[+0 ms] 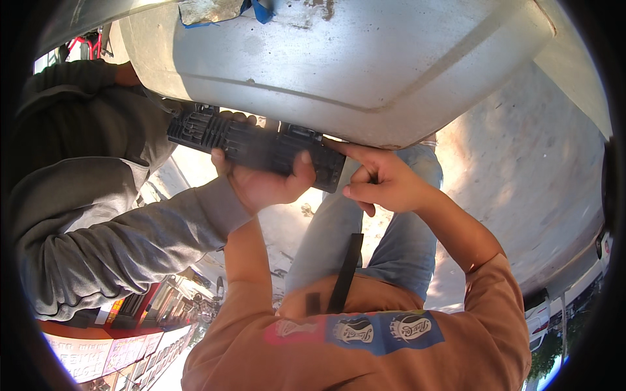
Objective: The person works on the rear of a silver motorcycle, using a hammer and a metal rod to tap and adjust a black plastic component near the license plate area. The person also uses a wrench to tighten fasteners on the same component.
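Observation:
A long black ribbed housing (pixel 261 146), apparently plastic, lies tilted just below the lower edge of a silver car panel (pixel 280 68). A co-worker's hand (pixel 270 186) comes out of a grey sleeve and grips the housing from the near side, thumb up. My left forearm runs up behind that sleeve. My left hand (pixel 220 161) is mostly hidden; the finger and the fingertips beyond the far edge that seem to be mine are wrapped round the housing. My right hand (pixel 388 179) is at the housing's right end, forefinger stretched to touch it, thumb apart, other fingers curled round nothing.
The co-worker (pixel 85 130) in grey stands close on my left, a sleeve (pixel 143 241) crossing over my left forearm. Torn blue tape (pixel 262 12) clings to the panel's top. A black strap (pixel 345 274) hangs before my jeans. Sunlit pavement (pixel 515 176) spreads to the right.

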Action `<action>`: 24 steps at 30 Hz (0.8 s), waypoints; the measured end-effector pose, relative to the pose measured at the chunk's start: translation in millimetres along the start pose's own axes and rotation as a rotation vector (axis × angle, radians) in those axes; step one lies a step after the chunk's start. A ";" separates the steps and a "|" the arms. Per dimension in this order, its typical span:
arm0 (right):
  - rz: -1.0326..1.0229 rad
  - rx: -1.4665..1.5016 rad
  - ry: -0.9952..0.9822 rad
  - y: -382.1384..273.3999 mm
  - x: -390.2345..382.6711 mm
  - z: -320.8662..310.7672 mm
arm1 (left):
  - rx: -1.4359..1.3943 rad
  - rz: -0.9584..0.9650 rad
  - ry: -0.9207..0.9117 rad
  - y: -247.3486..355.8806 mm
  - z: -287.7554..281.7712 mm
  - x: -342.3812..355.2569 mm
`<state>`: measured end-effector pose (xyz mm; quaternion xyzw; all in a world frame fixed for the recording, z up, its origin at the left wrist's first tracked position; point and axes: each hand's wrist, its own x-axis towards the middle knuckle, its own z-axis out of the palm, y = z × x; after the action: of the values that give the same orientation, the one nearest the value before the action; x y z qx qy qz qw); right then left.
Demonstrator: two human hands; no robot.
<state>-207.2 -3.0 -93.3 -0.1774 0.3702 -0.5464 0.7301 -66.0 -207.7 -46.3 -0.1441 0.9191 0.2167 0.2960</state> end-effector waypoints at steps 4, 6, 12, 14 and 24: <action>0.013 0.087 0.005 2.4 -2.4 -0.5 | 0.044 0.008 0.001 5.6 11.1 -1.0; 0.005 0.092 0.016 2.4 -5.8 2.6 | -0.095 0.008 0.035 6.3 7.9 -0.6; 0.032 0.076 -0.012 -7.9 -10.5 9.7 | -0.361 -0.069 0.317 3.1 28.6 -6.6; 0.031 0.053 0.035 -10.4 -8.6 11.9 | -0.799 -0.230 0.012 0.4 19.2 -1.9; 0.168 -0.200 0.259 30.2 -85.2 17.8 | -2.663 -0.863 1.041 163.1 271.9 -151.9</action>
<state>-185.0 83.8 -72.0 -0.1459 0.5270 -0.4623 0.6980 119.8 85.6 -101.8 -0.6143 -0.0601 0.6985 -0.3622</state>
